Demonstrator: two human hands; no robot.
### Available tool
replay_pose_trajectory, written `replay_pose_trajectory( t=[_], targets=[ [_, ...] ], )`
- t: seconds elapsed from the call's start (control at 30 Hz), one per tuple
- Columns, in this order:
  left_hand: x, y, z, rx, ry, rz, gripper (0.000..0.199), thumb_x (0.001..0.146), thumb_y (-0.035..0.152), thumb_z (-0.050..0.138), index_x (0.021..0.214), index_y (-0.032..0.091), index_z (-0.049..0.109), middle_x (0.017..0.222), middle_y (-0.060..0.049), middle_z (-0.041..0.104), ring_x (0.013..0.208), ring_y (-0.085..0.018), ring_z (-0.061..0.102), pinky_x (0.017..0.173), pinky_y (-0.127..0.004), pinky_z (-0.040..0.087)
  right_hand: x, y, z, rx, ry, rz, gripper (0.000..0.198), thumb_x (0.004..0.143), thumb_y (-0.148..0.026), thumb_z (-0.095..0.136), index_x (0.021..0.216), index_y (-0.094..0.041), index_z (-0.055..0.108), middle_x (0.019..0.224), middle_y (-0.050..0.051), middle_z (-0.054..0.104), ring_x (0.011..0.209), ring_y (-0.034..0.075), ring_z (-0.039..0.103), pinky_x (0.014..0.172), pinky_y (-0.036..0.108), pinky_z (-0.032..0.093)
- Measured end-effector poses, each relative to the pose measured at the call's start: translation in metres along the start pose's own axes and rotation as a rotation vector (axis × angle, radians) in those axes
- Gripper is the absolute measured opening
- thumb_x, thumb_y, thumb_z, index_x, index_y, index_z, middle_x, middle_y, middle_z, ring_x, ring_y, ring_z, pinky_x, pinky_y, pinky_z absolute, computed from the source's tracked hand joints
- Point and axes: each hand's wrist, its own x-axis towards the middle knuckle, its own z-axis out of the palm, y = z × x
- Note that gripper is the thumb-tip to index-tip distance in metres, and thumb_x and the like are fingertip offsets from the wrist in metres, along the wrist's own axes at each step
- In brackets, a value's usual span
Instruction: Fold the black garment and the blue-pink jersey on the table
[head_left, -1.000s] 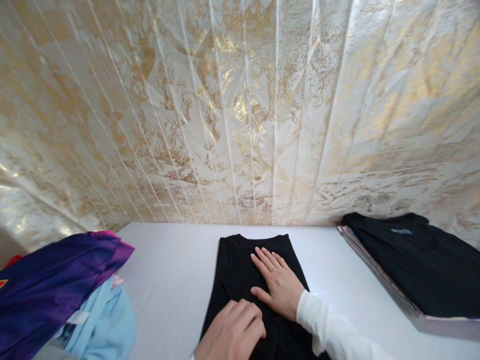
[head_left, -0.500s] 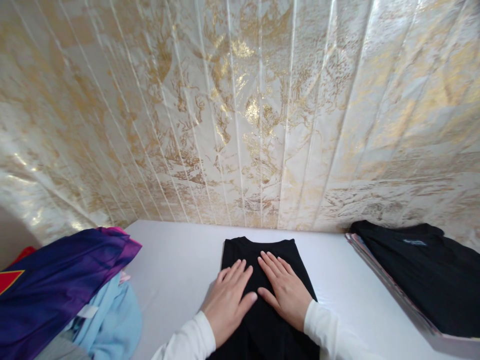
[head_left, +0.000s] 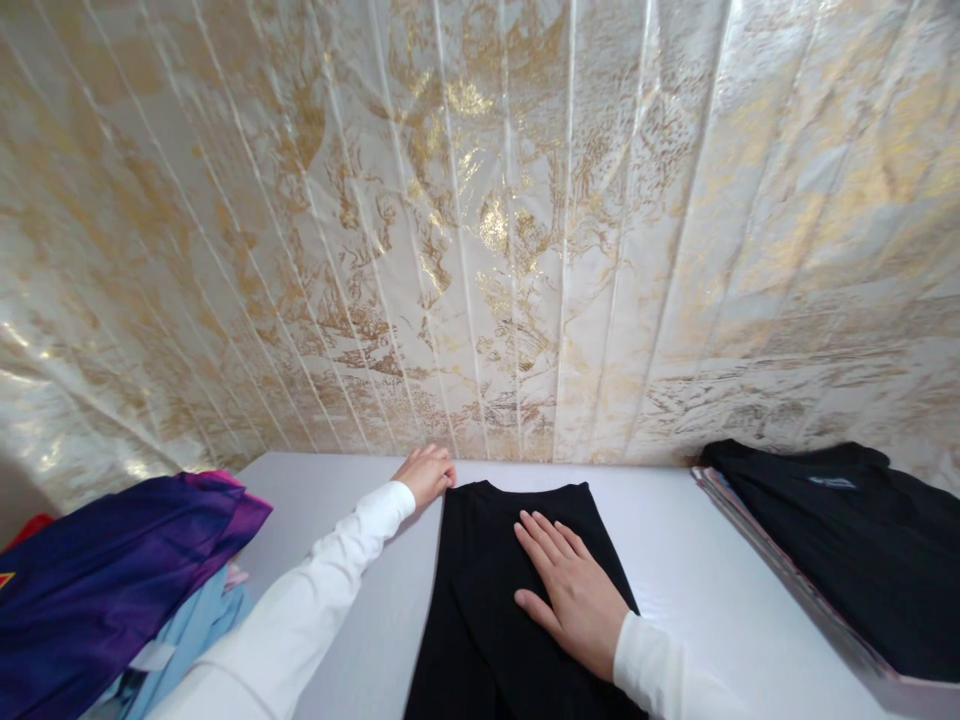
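A black shirt (head_left: 480,600) lies on the white table, its sides folded in and its neckline at the far end. At its far left corner is my left hand (head_left: 427,472), fingers curled and closed on the edge of the cloth; the fingertips are partly hidden. My right hand (head_left: 574,595) rests flat on the upper right part of the shirt, open, fingers stretched out and thumb apart. The near end of the shirt runs out of the picture.
On the left is a heap of clothes, with a purple garment (head_left: 135,570) over a light blue one (head_left: 184,640). A stack of folded garments topped by a black shirt (head_left: 840,560) lies on the right. Behind the white table (head_left: 330,500) hangs a gold-patterned sheet (head_left: 480,250).
My left hand has left the middle of the shirt, reached forward and left, and closed at its far left corner. My right hand stays flat in nearly the same place.
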Motion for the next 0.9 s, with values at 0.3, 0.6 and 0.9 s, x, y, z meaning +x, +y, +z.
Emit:
replay_pose_trajectory(
  t=[0.3,0.6,0.9],
  targets=[
    [0.003,-0.01,-0.002,0.069,-0.126,0.093,0.021,0.089,0.03,0.059,0.103,0.015,0.06,0.112,-0.006,0.058,0.105,-0.023,0.054,0.09,-0.046,0.043,0.001,-0.001,-0.003,0.001,-0.019,0.009,0.065,0.091,-0.048,0.041,0.143,-0.011,0.03,0.149,0.012,0.023,0.138,0.028,0.022,0.111,0.049,0.023],
    [0.014,-0.002,-0.007,0.159,-0.104,0.134,0.018,0.09,0.029,0.057,0.102,0.016,0.06,0.112,-0.007,0.058,0.105,-0.022,0.055,0.092,-0.046,0.043,0.002,-0.003,-0.006,0.008,-0.028,0.027,0.066,0.09,-0.047,0.043,0.143,-0.011,0.03,0.149,0.012,0.023,0.138,0.028,0.021,0.112,0.048,0.023],
    [0.001,0.026,-0.005,0.127,0.06,-0.04,0.012,0.088,0.009,0.052,0.088,0.015,0.062,0.097,-0.007,0.061,0.1,-0.024,0.054,0.087,-0.043,0.042,0.001,-0.008,-0.011,0.097,-0.061,0.055,0.067,0.088,-0.047,0.045,0.143,-0.01,0.03,0.15,0.014,0.021,0.139,0.028,0.018,0.113,0.049,0.019]
  ],
)
